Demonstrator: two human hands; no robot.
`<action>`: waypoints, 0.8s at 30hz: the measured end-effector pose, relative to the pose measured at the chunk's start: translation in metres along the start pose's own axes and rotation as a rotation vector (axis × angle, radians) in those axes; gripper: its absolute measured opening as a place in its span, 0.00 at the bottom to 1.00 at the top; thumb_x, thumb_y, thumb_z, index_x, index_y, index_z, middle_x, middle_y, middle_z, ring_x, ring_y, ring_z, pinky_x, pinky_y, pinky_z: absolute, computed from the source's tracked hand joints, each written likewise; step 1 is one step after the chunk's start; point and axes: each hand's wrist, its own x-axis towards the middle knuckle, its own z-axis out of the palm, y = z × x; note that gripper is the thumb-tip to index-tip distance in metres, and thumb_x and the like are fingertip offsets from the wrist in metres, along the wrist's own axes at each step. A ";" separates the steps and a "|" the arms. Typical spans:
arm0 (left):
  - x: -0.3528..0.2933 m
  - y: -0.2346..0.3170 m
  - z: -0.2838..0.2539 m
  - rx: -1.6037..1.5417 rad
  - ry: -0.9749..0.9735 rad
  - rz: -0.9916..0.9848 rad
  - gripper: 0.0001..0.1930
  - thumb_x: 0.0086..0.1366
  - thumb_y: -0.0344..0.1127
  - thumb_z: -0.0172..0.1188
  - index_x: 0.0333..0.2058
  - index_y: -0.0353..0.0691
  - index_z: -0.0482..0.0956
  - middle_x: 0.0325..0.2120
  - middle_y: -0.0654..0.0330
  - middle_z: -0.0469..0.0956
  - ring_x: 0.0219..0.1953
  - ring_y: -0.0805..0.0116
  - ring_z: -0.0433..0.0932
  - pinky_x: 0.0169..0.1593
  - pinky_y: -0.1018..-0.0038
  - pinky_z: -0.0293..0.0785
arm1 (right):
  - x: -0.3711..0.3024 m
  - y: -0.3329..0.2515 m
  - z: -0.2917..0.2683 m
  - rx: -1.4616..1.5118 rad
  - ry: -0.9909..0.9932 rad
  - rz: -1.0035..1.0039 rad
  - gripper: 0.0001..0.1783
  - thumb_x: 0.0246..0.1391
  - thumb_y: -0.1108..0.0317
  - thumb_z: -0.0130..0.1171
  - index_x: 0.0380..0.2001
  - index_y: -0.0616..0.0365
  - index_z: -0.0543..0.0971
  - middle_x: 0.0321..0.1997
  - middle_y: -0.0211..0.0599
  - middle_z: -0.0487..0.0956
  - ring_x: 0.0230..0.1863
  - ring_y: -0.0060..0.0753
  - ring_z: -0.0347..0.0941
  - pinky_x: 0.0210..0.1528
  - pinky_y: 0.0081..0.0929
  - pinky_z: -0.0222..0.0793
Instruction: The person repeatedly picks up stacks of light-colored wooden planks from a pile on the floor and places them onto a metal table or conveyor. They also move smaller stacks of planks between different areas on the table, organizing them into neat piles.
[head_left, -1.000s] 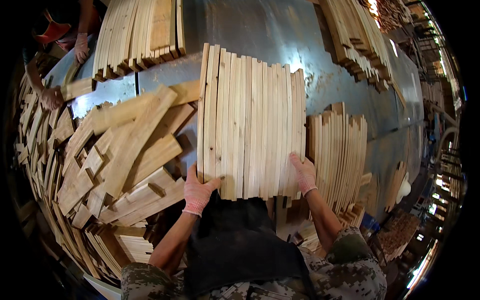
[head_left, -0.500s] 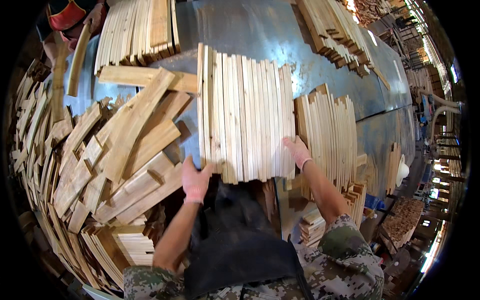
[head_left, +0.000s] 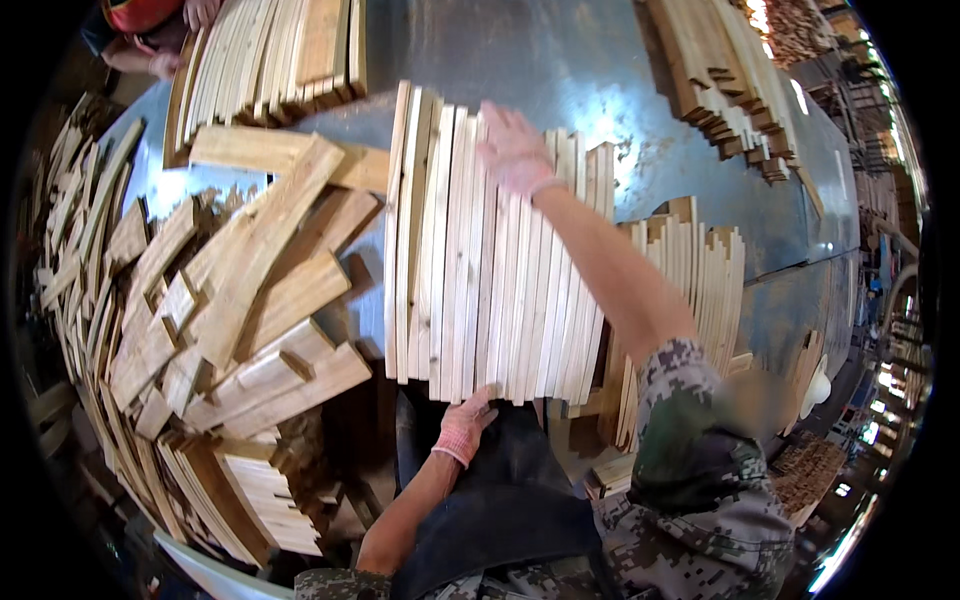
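A row of pale wooden boards [head_left: 470,260] stands packed side by side on the metal table in front of me, the ends uneven. At the near ends, my left hand [head_left: 464,428], in a pinkish glove, touches the boards with its fingers extended, some tips hidden against the wood. Reaching across the row, my right hand [head_left: 517,152] lies over the boards' far ends, gloved, with its fingers spread. Neither hand is wrapped round a board.
Loose boards [head_left: 270,250] lie heaped on the left. More stacks stand at the back left [head_left: 280,60], back right [head_left: 720,80] and just right of my row [head_left: 690,260]. At the far left a person's hands [head_left: 165,66] touch a stack on the metal table [head_left: 470,50].
My right hand has moved from the row's near right side to its far ends. My left hand has shifted rightward along the near ends. The co-worker's board has been brought to the back-left stack.
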 end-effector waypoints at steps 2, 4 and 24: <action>0.001 -0.006 0.001 -0.085 0.010 0.006 0.32 0.63 0.34 0.76 0.63 0.46 0.73 0.56 0.59 0.80 0.61 0.56 0.76 0.66 0.46 0.70 | 0.030 0.006 0.002 -0.078 -0.169 0.041 0.35 0.70 0.52 0.48 0.76 0.50 0.63 0.75 0.46 0.69 0.79 0.52 0.59 0.81 0.46 0.49; 0.000 -0.011 0.003 -0.177 0.004 0.054 0.32 0.62 0.32 0.76 0.63 0.46 0.72 0.55 0.59 0.80 0.60 0.57 0.76 0.66 0.47 0.70 | 0.042 0.008 -0.002 -0.132 -0.229 0.029 0.36 0.69 0.49 0.49 0.77 0.48 0.62 0.75 0.45 0.70 0.79 0.52 0.59 0.81 0.45 0.49; -0.120 0.008 0.031 0.333 -0.406 0.234 0.25 0.71 0.43 0.71 0.59 0.32 0.79 0.45 0.59 0.85 0.43 0.71 0.81 0.47 0.71 0.79 | -0.093 0.042 -0.108 1.352 0.201 0.437 0.42 0.54 0.74 0.69 0.71 0.71 0.64 0.45 0.38 0.85 0.41 0.28 0.83 0.47 0.30 0.78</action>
